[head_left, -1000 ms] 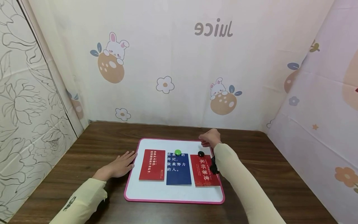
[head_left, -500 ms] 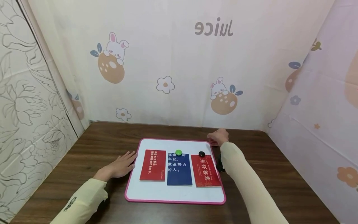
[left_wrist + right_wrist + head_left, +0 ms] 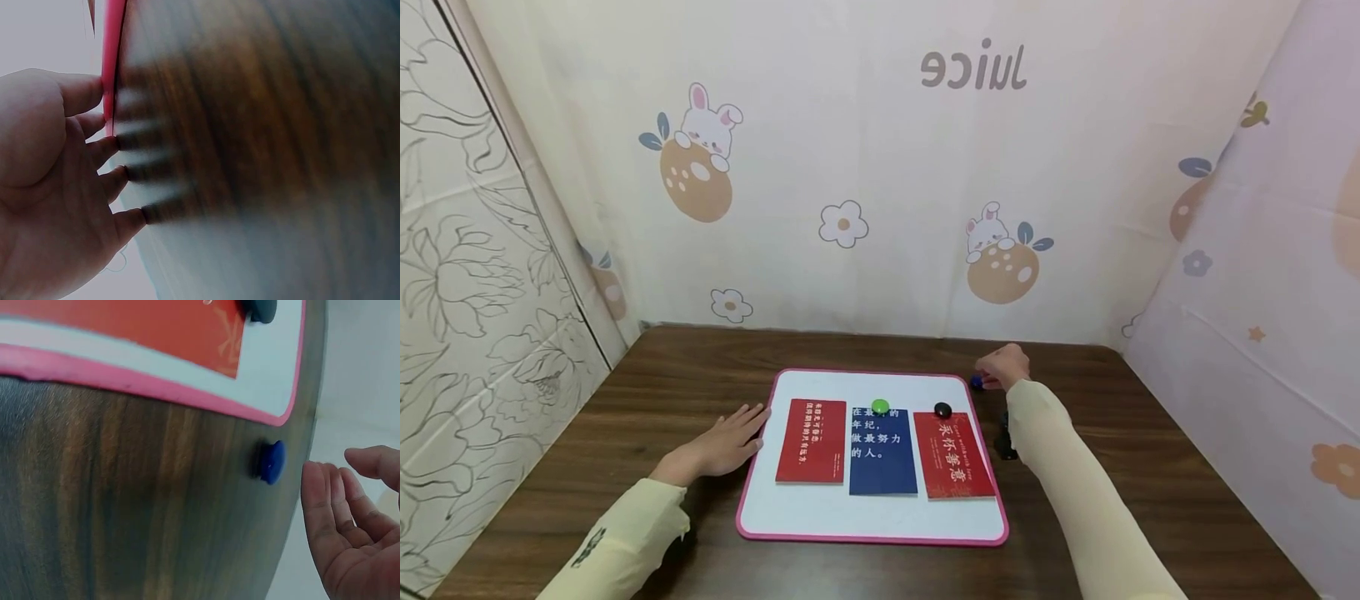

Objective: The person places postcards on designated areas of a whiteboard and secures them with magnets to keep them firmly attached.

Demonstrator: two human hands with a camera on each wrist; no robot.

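A whiteboard [image 3: 872,518] with a pink rim lies flat on the table. Three cards are on it: a red card [image 3: 810,454], a blue card [image 3: 883,471] and another red card [image 3: 957,471]. A green round magnet [image 3: 880,407] sits at the blue card's top edge, a black one [image 3: 943,410] at the right red card's top. My left hand [image 3: 718,442] lies with fingers spread, fingertips at the board's left rim. My right hand [image 3: 1006,367] is beyond the board's upper right corner, thumb apart from the fingers. Its fingertips are close to a blue magnet [image 3: 273,462] on the table.
The brown wooden table [image 3: 700,367] stretches out on all sides of the board. A patterned curtain [image 3: 775,167] hangs along its far edge, and more printed cloth [image 3: 1262,333] hangs on the right. A dark object [image 3: 1004,437] shows by my right wrist.
My right hand has moved rightward from above the board's upper right corner to the table beyond it. The blue magnet has come into view. My left hand stays put.
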